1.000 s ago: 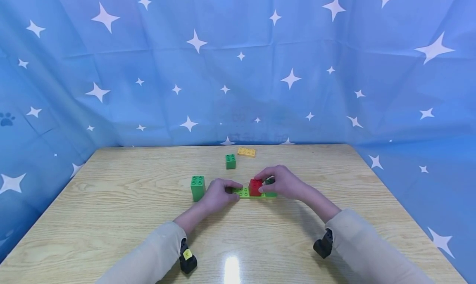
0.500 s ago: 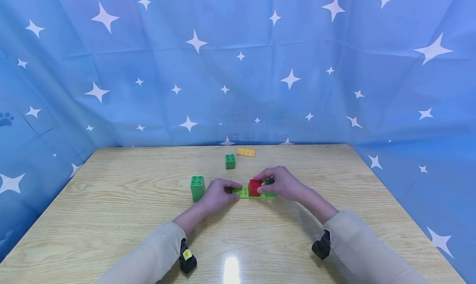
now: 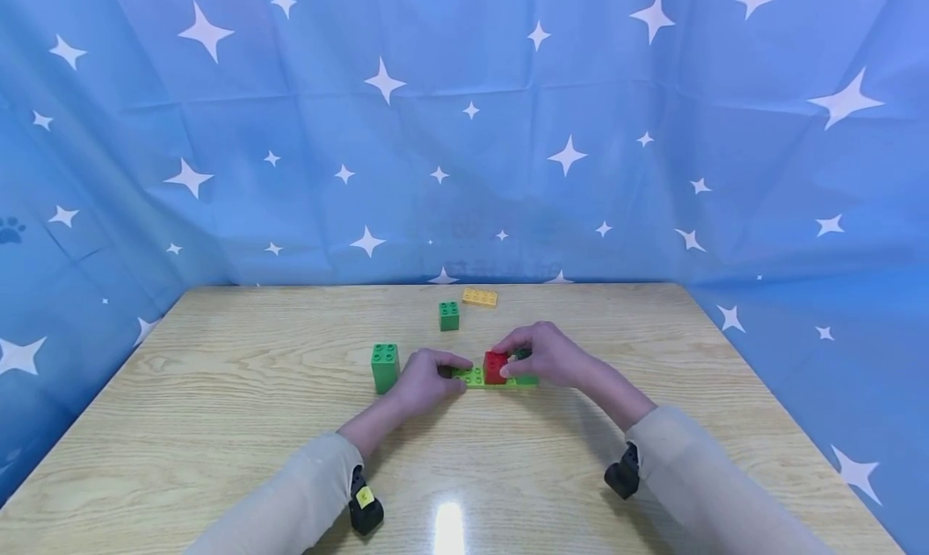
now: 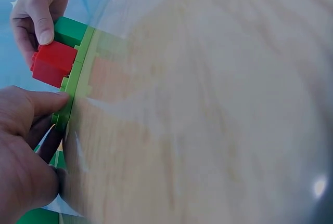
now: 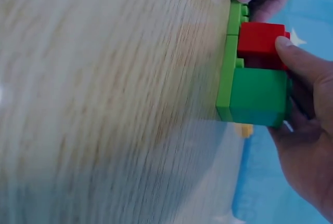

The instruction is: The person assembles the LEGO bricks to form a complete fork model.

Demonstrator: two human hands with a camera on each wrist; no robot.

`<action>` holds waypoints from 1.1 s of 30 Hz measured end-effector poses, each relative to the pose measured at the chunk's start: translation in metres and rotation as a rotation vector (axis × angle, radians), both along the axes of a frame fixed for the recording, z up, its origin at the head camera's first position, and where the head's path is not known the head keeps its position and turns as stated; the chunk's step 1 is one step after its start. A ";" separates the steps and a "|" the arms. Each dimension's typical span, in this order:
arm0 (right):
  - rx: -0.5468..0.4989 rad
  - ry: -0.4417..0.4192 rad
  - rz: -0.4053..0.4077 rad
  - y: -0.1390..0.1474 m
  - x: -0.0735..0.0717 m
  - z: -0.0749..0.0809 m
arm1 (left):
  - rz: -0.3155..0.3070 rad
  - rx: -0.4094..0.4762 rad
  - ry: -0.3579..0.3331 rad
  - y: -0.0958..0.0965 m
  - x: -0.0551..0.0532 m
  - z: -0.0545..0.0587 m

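Note:
Two light green plates [image 3: 475, 380] lie end to end on the table, with their seam visible in the right wrist view. A red brick [image 5: 261, 41] sits on them across that seam. Beside it, a green brick [image 5: 258, 95] stands on the right end, partly hidden by the right hand in the head view. My left hand [image 3: 423, 383] pinches the left end of the plates between thumb and fingers. My right hand [image 3: 551, 355] holds the red brick, its thumb against the studded top edge in the wrist views.
A tall green block [image 3: 385, 369] stands just left of my left hand. Farther back are a smaller green brick [image 3: 449, 316] and a yellow plate [image 3: 480, 298] near the far edge of the wooden table [image 3: 239, 418]. A blue starry curtain [image 3: 464, 135] hangs behind.
My right hand and forearm have shifted very slightly left, still holding the red brick. The left hand keeps its grip on the plates in place.

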State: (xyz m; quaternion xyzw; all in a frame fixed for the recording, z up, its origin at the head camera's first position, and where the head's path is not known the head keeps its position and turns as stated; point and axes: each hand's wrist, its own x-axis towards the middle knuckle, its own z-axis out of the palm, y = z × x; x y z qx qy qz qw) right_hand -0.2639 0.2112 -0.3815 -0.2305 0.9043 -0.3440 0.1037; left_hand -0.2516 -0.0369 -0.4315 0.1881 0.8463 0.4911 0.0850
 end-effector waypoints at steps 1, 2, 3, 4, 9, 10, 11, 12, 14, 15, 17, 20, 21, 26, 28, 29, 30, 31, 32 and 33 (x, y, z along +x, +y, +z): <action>0.004 -0.001 0.005 0.000 0.000 0.000 | 0.000 0.002 -0.003 0.000 0.000 0.000; 0.010 -0.001 0.009 0.000 0.000 0.000 | -0.002 0.003 -0.003 0.001 0.000 0.000; 0.018 0.002 0.017 0.000 0.000 0.001 | -0.004 0.006 -0.003 0.001 0.000 0.000; 0.026 0.009 0.027 0.000 0.000 0.001 | -0.005 0.007 -0.004 0.002 0.000 0.000; 0.061 0.039 0.079 0.001 -0.002 0.004 | -0.009 0.011 -0.012 0.003 0.000 0.000; 0.065 0.044 0.090 0.001 -0.002 0.005 | -0.009 0.010 -0.018 0.003 0.000 0.000; 0.066 0.045 0.097 0.002 -0.003 0.006 | -0.010 0.011 -0.022 0.003 0.000 0.000; 0.067 0.045 0.102 0.002 -0.004 0.007 | -0.010 0.012 -0.023 0.003 0.000 0.001; 0.067 0.041 0.106 0.001 -0.005 0.009 | -0.011 0.012 -0.015 0.002 0.000 0.002; 0.067 0.037 0.105 0.001 -0.006 0.010 | -0.010 0.011 -0.012 0.002 0.000 0.002; 0.063 0.025 0.101 0.000 -0.006 0.011 | -0.005 0.006 -0.007 0.001 -0.001 0.003; 0.054 0.019 0.111 -0.001 -0.007 0.011 | 0.007 0.001 0.000 0.000 -0.001 0.002; 0.050 0.017 0.113 -0.002 -0.007 0.010 | 0.012 0.003 -0.001 0.000 -0.001 0.002; 0.052 0.011 0.112 -0.003 -0.007 0.008 | 0.013 0.011 0.005 -0.001 0.000 0.001; 0.061 0.008 0.098 -0.003 -0.006 0.008 | 0.006 0.013 0.005 -0.001 0.000 0.000; 0.068 0.009 0.096 -0.003 -0.006 0.008 | 0.005 0.013 0.004 -0.001 0.000 0.000; 0.074 0.011 0.096 -0.003 -0.006 0.009 | 0.005 0.014 0.002 0.000 0.000 0.000; 0.081 0.011 0.097 -0.003 -0.006 0.009 | 0.005 0.013 0.002 0.000 0.001 0.001; 0.091 0.009 0.094 -0.003 -0.006 0.009 | 0.006 0.013 0.000 0.001 0.001 0.001; 0.097 0.010 0.094 -0.002 -0.006 0.010 | 0.006 0.012 0.001 0.001 0.001 0.001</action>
